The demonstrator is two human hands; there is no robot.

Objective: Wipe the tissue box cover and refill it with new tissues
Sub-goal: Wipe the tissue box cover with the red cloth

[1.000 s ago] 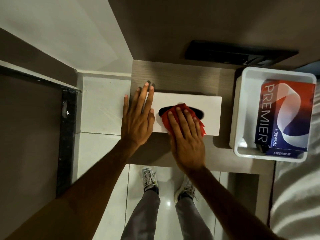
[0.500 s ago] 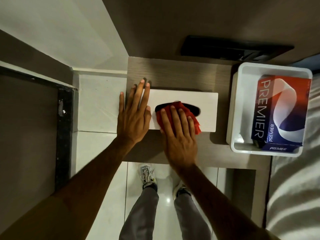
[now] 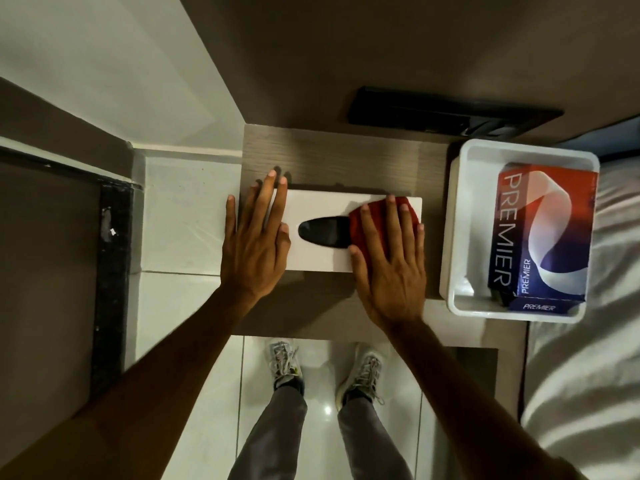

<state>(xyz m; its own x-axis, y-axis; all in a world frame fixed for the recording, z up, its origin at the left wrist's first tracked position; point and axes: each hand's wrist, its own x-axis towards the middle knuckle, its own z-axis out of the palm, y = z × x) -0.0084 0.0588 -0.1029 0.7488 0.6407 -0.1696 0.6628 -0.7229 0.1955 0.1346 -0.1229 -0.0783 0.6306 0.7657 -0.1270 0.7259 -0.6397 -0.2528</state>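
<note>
A white tissue box cover (image 3: 322, 202) with a dark oval slot (image 3: 323, 233) lies on a small wooden table (image 3: 346, 161). My left hand (image 3: 256, 244) lies flat with spread fingers on the cover's left end. My right hand (image 3: 389, 261) presses flat on a red cloth (image 3: 360, 220) at the cover's right end, hiding most of the cloth and the slot's right tip. A red, white and blue Premier tissue pack (image 3: 540, 233) stands in a white bin (image 3: 457, 237) to the right.
A dark panel (image 3: 433, 112) sits on the wall behind the table. White bedding (image 3: 588, 358) fills the right side. Pale floor tiles (image 3: 187, 220) lie left of the table, and my shoes (image 3: 325, 370) stand below the table's front edge.
My right hand has slid the red cloth from over the slot to the cover's right end, uncovering most of the slot. My left hand stays on the left end.
</note>
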